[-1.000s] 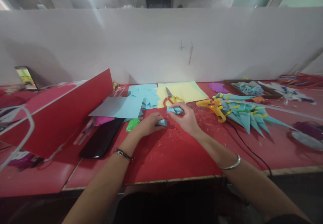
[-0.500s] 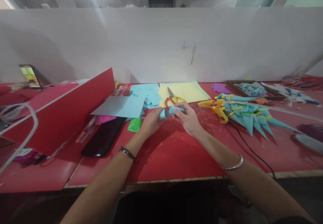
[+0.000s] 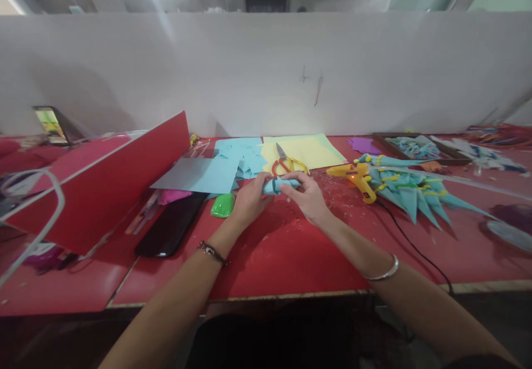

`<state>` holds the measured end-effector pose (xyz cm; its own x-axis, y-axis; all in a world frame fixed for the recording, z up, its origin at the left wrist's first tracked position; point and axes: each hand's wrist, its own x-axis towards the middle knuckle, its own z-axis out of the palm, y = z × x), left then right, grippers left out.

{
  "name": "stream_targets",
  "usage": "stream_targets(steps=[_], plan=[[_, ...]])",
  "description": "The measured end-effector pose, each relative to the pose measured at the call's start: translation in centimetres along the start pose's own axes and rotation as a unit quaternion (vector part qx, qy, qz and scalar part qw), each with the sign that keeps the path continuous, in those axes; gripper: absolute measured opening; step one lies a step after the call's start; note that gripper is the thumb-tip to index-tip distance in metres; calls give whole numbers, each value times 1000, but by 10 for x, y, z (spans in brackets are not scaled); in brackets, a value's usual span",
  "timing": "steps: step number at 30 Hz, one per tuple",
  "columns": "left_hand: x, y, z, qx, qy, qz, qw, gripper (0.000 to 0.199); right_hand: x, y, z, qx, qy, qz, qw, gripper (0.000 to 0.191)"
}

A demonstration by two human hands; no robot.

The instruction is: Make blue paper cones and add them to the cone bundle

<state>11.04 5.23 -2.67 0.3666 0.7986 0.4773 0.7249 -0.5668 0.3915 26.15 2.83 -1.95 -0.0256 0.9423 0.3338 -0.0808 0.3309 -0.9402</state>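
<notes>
Above the red table [image 3: 270, 264], a light blue rolled piece [image 3: 272, 186] with a darker band around it is held between both hands. My left hand [image 3: 250, 198] is closed on its left end. The fingers of my right hand [image 3: 308, 196] pinch its right part, and they cover some of it. Just behind the hands lie scissors [image 3: 296, 165] with red and yellow handles, on pale yellow sheets [image 3: 318, 148]. A yellow glue gun [image 3: 355, 178] with a small orange light rests to the right of my right hand.
Blue paper [image 3: 199, 176], a green packet [image 3: 223, 205] and a black phone [image 3: 170, 226] lie left. Blue cone shapes [image 3: 409, 191] and a dark-rimmed tray [image 3: 455, 161] are right. A red board [image 3: 124, 186] leans at left; a cord crosses the right side.
The two blue pieces that were apart, one in each hand, now meet end to end as one roll. My right hand has shifted slightly, and a darker band shows on the roll.
</notes>
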Motion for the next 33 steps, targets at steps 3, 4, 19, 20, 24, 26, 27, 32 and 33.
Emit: stream_targets(steps=[3,4,19,20,24,26,27,32,33], plan=[[-1,0,0,16,-3,5,1000,35,1,3,1,14,-1,-5,1000,24],[-1,0,0,17,-4,9,1000,36,1,4,1,16,-3,-5,1000,24],[-1,0,2,-74,5,11,997,37,0,1,2,-72,-27,-74,994,11],[-1,1,2,-89,9,8,996,36,0,1,2,-81,-27,-85,993,10],[1,4,4,-139,12,12,990,15,0,2,0,-121,-27,-136,983,4],[1,4,5,-148,9,20,989,6,-1,2,0,-145,-37,-155,977,3],[1,4,4,-149,7,22,989,4,-1,1,0,-156,-43,-161,974,3],[0,3,2,-104,-9,12,994,9,-2,-4,0,-206,-63,-185,959,4],[-1,3,2,-91,-14,7,996,10,-3,-5,0,-218,-66,-192,955,5]])
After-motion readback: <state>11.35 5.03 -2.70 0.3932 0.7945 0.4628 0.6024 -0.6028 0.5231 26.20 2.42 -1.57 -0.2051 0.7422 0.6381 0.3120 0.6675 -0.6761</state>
